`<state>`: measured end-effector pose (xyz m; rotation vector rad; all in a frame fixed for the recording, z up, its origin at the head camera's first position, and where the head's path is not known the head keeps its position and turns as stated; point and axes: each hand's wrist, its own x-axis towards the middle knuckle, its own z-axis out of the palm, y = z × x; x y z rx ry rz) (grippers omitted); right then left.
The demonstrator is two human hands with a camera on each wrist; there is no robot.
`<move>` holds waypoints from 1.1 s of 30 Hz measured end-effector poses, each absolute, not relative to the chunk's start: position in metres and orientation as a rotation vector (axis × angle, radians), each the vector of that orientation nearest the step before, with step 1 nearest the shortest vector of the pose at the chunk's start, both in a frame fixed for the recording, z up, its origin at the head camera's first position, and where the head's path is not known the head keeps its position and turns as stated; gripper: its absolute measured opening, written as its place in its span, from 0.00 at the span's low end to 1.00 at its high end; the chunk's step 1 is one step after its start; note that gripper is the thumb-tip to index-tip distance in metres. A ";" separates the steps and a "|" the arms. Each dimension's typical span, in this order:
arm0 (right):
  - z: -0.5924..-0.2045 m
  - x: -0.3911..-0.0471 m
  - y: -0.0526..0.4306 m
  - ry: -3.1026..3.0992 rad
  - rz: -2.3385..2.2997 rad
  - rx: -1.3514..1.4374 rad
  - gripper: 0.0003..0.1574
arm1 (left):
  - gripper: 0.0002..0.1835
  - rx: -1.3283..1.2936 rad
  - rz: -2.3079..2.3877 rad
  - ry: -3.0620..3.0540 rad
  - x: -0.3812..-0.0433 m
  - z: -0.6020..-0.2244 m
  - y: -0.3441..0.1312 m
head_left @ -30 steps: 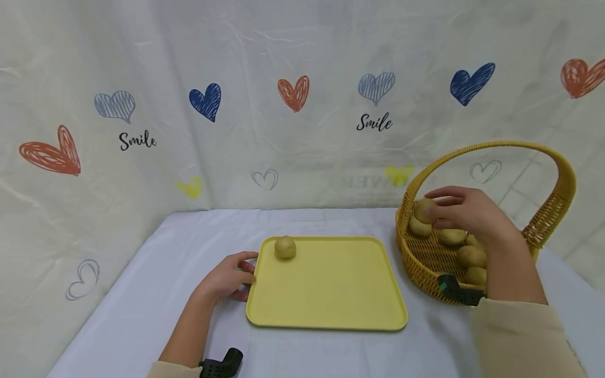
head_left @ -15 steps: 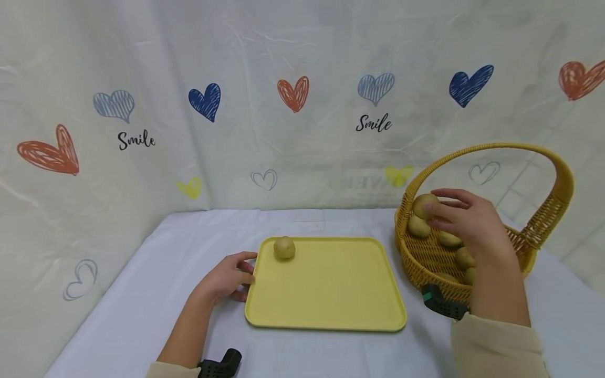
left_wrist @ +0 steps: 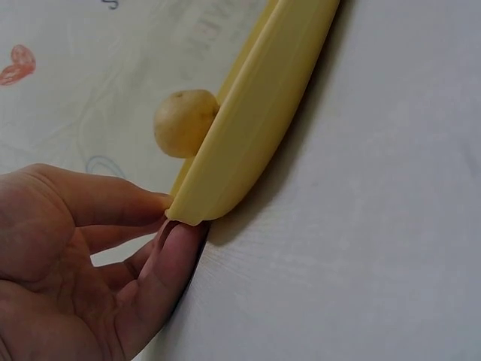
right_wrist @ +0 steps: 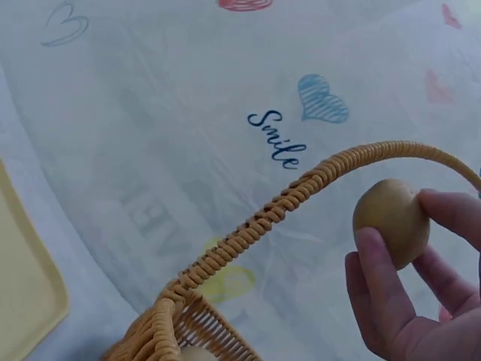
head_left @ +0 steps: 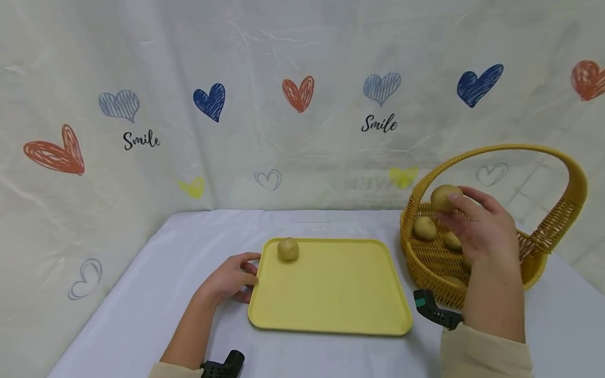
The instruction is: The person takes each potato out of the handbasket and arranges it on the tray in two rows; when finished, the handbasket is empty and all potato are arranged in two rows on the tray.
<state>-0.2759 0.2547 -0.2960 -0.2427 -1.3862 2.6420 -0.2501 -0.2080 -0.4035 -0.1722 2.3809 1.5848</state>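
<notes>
My right hand (head_left: 487, 226) grips a potato (head_left: 446, 198) between thumb and fingers, held up above the wicker basket (head_left: 410, 262) and below its handle. In the right wrist view the same potato (right_wrist: 392, 222) shows beside the arched handle (right_wrist: 278, 209). At the left edge of the yellow tray (head_left: 331, 289), my left hand (head_left: 231, 278) pinches the rim; in the left wrist view its fingers (left_wrist: 139, 204) meet the tray's rim (left_wrist: 197, 207) from both sides. One potato (head_left: 288, 249) sits in the tray's far left corner.
Several more potatoes lie in the basket, among them one potato (head_left: 425, 228) near its left wall; my right forearm hides some. Tray and basket stand side by side on a white cloth (head_left: 359, 354). Behind them hangs a pale sheet (head_left: 236, 147) printed with hearts.
My right hand has lifted the potato from among the others in the basket and turned toward the person. The left hand and tray stay in place; the head view shifts slightly.
</notes>
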 end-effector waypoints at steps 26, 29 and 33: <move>-0.285 -0.272 0.207 -1.251 2.558 0.385 0.22 | 0.36 -0.180 1.594 2.374 -0.249 -0.401 -0.208; -0.285 -0.274 0.198 -1.301 2.546 0.384 0.23 | 0.36 -0.175 1.597 2.371 -0.250 -0.402 -0.209; -0.286 -0.277 0.187 -1.363 2.542 0.390 0.24 | 0.35 -0.184 1.598 2.372 -0.251 -0.403 -0.208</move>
